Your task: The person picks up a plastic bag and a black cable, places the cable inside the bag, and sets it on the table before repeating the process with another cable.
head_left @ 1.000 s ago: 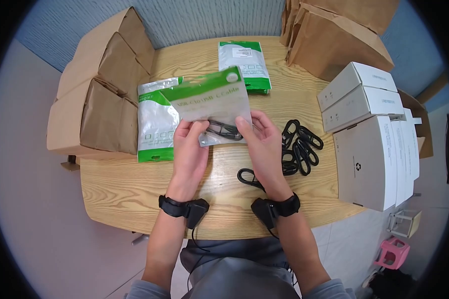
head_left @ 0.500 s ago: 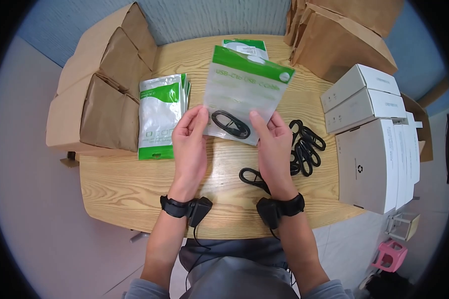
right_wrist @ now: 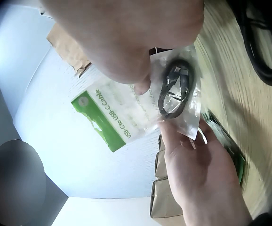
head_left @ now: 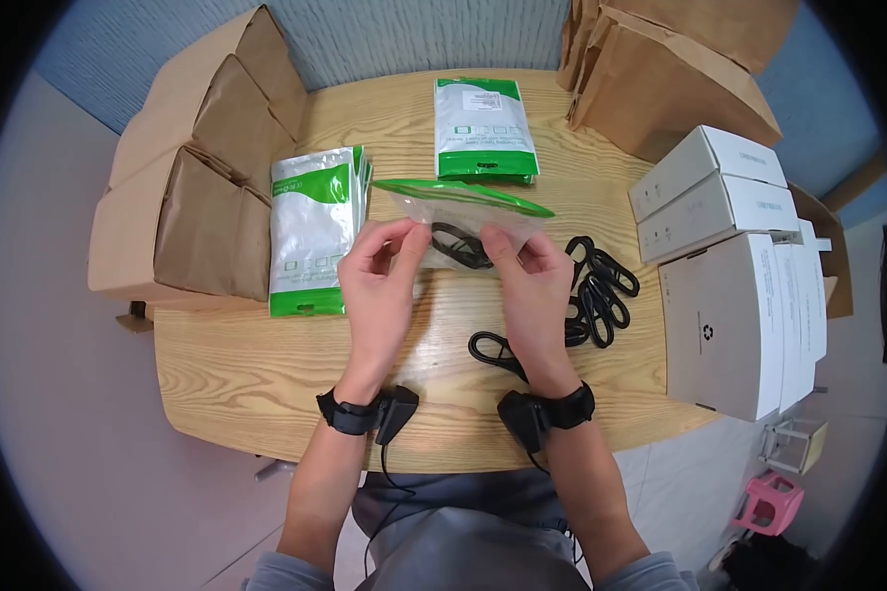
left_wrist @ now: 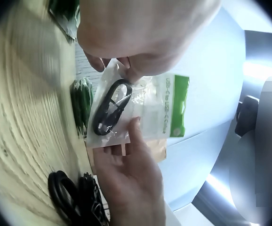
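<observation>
A clear pouch with a green top edge (head_left: 463, 193) is held above the table by both hands. A coiled black cable (head_left: 460, 246) lies inside it, its plugs visible in the right wrist view. My left hand (head_left: 376, 286) pinches the pouch's left side between thumb and fingers. On the opposite side my right hand (head_left: 534, 291) pinches it the same way. The left wrist view shows the pouch (left_wrist: 148, 101) between both hands, its green edge away from the table.
Green and white pouches (head_left: 310, 227) lie at left, more pouches (head_left: 483, 128) at the back. Several coiled black cables (head_left: 601, 295) rest right of the right hand. Brown boxes (head_left: 202, 197) stand left, white boxes (head_left: 719, 315) right, brown paper bags (head_left: 665, 84) back right.
Compared with half a second ago, the pouch's green edge has tipped down and toward the back left, so its face shows foreshortened. Both hands keep their pinch on its sides.
</observation>
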Demonstrator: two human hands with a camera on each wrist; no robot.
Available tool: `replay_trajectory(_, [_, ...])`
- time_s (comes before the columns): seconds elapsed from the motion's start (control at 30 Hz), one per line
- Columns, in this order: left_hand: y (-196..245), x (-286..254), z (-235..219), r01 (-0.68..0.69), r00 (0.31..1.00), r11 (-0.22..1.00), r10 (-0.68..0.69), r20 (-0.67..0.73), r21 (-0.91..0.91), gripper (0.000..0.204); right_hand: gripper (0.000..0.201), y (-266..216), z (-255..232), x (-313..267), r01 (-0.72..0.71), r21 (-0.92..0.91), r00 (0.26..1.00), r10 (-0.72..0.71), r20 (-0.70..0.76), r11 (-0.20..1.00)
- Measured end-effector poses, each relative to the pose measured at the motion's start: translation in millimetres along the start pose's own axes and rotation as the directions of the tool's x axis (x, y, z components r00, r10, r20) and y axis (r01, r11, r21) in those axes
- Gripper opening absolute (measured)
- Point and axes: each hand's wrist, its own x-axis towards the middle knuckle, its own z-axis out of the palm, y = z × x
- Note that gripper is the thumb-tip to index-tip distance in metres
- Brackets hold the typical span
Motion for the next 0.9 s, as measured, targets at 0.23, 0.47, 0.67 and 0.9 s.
replay_trajectory(0.23, [2.7, -3.2, 9.2, -0.042, 0.996, 0.999, 0.038, 0.085, 0.034, 0.013, 0.026, 3.7, -1.7, 5.3, 0.04, 0.081, 0.996, -0.033, -0.086, 0.996])
replay_trajectory(0.47, [8.8, -2.5, 4.2, 0.111, 0.993, 0.993, -0.109, 0.042, -0.04, 0.017, 0.024, -1.9, 1.1, 4.1, 0.037, 0.053, 0.998, -0.035, -0.042, 0.998])
replay_trajectory(0.67, [3.8, -3.2, 7.6, 0.04, 0.997, 0.998, -0.037, 0.062, -0.04, 0.017, 0.019, 2.5, 2.6, 0.2, 0.053, -0.011, 0.998, -0.052, 0.028, 0.999])
replay_trajectory(0.9, [5.4, -3.4, 6.9, 0.069, 0.996, 0.991, -0.062, 0.068, -0.117, 0.015, 0.021, -1.7, 1.8, 4.0, 0.081, -0.001, 0.996, -0.081, -0.024, 0.997])
